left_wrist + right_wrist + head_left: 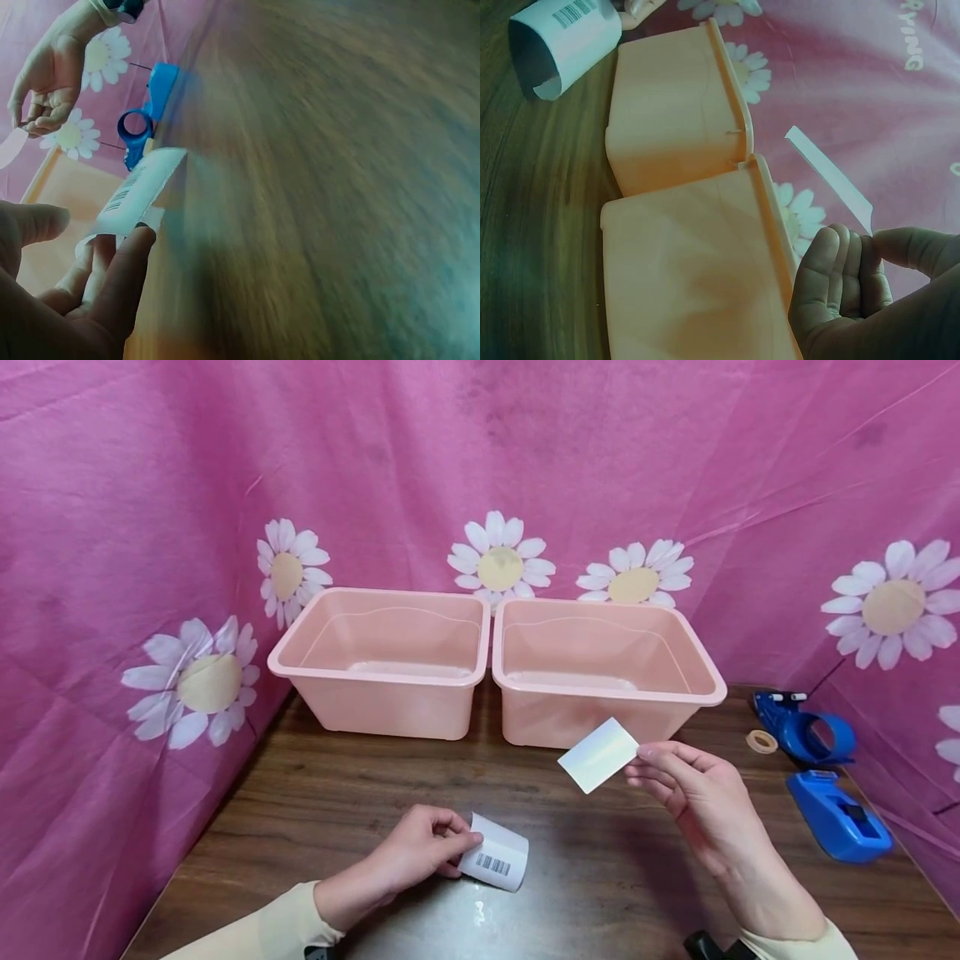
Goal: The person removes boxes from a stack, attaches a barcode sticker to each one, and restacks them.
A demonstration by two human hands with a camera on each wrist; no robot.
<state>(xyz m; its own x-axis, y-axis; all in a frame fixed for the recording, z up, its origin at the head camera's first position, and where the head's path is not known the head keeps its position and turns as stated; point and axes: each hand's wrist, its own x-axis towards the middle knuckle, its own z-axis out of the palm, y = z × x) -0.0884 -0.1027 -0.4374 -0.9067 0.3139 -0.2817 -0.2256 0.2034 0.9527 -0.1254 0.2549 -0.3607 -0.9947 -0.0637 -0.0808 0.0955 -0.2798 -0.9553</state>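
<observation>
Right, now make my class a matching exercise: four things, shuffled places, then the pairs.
1. Blank-looking white rectangular card
2. Curled white barcoded paper
3. Two pink rectangular plastic tubs
4. Printed white-petalled daisies

A. Side by side on the brown wooden table
B. On the pink cloth
C. In the left hand
D. In the right hand

Pairs: 1-D; 2-C; 3-A; 4-B

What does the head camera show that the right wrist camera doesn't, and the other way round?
Only the head view: two blue plastic tape dispensers and a small beige ring. Only the right wrist view: pale letters printed on the pink flowered cloth. Both: two pale pink plastic bins, the curved white barcode paper in the left hand, and the white rectangular card in the right hand.
</observation>
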